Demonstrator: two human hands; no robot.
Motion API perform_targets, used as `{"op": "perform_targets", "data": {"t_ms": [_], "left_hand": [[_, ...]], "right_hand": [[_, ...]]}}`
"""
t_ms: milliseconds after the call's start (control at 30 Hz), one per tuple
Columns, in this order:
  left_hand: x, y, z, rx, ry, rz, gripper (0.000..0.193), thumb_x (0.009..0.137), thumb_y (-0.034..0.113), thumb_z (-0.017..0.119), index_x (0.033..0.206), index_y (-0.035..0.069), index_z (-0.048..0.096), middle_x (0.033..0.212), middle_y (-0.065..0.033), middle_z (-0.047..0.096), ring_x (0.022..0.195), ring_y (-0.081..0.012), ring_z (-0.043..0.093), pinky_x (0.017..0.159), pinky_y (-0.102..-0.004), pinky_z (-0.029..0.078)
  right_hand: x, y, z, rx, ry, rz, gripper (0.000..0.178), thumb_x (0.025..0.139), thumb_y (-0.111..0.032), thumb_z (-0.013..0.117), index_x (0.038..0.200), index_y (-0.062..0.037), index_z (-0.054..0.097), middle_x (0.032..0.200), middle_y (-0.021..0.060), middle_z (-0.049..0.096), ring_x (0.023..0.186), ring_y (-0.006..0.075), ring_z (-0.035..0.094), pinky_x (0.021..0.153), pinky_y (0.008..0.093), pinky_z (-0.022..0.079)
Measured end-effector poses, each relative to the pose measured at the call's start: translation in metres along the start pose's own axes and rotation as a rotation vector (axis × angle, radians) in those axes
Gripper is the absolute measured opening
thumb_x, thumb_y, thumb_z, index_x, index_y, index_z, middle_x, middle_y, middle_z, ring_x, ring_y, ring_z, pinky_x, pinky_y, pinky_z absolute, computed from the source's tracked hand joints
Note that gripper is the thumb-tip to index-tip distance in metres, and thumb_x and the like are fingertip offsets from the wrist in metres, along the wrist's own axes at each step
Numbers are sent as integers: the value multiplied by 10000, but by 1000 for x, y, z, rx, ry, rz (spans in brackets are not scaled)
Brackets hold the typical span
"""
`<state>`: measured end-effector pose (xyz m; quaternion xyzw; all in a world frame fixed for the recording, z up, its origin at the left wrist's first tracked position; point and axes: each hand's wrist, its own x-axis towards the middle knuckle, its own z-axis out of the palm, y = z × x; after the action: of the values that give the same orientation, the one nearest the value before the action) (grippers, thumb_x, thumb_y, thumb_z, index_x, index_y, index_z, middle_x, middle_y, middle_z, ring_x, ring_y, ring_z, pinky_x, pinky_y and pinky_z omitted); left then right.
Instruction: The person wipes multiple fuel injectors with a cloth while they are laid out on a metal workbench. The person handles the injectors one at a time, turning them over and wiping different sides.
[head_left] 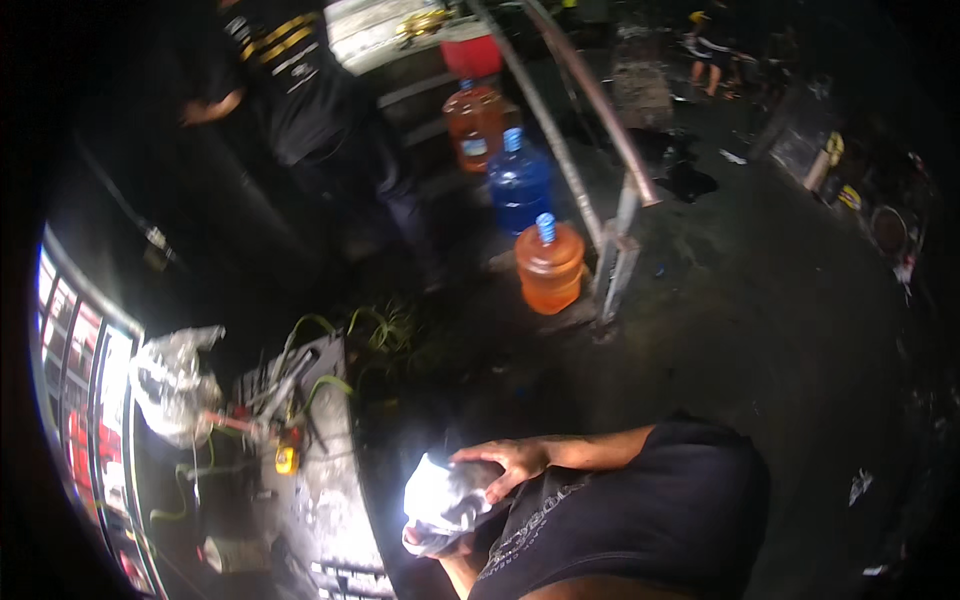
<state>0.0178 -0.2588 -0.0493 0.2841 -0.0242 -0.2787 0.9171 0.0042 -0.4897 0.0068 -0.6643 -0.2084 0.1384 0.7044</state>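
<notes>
A rounded white and grey bundle point(445, 505), washed out by glare, is between my two hands in front of my dark shirt; its kind cannot be made out. My right hand point(515, 463) lies over its upper side, with the fingers bent onto it. Beneath its lower edge, my left hand point(455, 547) grips it and is partly hidden. To the left, close by, stands a workbench with a pale, scuffed top point(340, 500). On it are several long metal tools point(290, 385) and a small boxy yellow tool point(287, 460).
A clear plastic-wrapped bundle point(178, 385) and yellow-green hose point(335, 382) are at the bench. Large orange point(550, 268) and blue point(520, 190) water bottles stand by steps with a metal railing point(600, 110). A person in black point(310, 90) stands at upper left.
</notes>
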Motion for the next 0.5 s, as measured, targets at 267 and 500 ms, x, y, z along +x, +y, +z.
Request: {"op": "perform_targets", "data": {"t_ms": [267, 500], "left_hand": [[52, -88, 79, 175, -174, -343, 601, 811, 467, 562, 1204, 19, 479, 1100, -135, 575, 984, -264, 574, 832, -403, 482], [89, -95, 118, 154, -293, -277, 578, 813, 451, 562, 1186, 15, 491, 1093, -136, 578, 975, -261, 581, 815, -400, 493]], "right_hand": [[-82, 5, -52, -414, 859, -75, 637, 786, -348, 682, 1268, -14, 431, 1275, 196, 452, 1202, 293, 435, 983, 375, 382], [-122, -44, -68, 781, 796, -444, 426, 846, -217, 563, 1228, -74, 442, 1164, 71, 529, 958, 158, 539, 799, 287, 464]]}}
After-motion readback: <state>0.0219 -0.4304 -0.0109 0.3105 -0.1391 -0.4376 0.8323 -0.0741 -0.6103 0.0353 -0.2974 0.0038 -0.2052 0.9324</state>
